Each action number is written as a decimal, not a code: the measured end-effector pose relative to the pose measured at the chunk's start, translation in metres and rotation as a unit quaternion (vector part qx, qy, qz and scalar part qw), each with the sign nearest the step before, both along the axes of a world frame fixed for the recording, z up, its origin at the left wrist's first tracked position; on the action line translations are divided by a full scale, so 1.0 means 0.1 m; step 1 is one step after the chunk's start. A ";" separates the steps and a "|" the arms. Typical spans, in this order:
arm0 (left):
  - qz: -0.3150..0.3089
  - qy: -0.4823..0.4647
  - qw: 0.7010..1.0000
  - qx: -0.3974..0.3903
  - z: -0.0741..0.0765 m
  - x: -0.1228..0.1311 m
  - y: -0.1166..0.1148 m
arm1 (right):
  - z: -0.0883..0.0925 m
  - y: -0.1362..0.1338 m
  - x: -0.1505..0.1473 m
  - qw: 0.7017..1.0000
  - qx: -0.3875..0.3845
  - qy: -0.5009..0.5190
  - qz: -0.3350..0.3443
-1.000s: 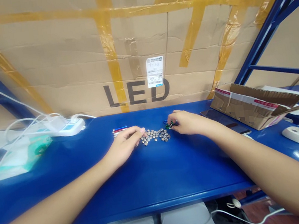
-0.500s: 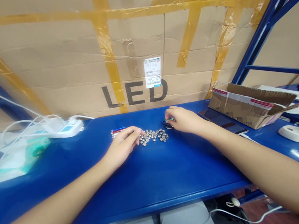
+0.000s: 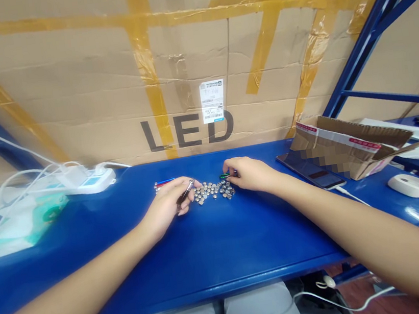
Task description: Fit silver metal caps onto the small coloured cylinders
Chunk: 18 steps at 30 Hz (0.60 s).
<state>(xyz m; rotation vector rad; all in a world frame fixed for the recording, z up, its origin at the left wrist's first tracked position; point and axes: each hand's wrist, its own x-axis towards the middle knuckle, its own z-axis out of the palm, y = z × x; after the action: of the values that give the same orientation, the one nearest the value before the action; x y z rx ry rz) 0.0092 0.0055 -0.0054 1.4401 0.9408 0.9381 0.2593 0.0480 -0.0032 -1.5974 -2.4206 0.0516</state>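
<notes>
Gripping a dark, pen-like item [image 3: 183, 195] in the left hand [image 3: 167, 204], pinching a green one [image 3: 225, 175] in the right hand [image 3: 251, 173], holding both near the surface's [image 3: 214, 254] far edge, beside scattered silvery discs [image 3: 214, 196].

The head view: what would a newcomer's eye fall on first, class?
Probably the bold black "LED" lettering on the tall, tape-crossed brown cardboard behind the glossy blue table. Next, the small, silvery round pieces clustered there between the bare left hand and right hand.
</notes>
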 end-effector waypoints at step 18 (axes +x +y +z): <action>0.191 0.331 0.891 0.246 0.00 -0.87 0.90 | 0.07 -0.13 -0.07 0.999 0.009 0.027 0.025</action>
<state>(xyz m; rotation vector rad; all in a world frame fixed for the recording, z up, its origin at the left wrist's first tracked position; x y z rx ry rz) -0.0783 0.0951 -0.0057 2.1279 1.6131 1.0309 0.2525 0.0350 0.0039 -1.5076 -2.4143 0.0808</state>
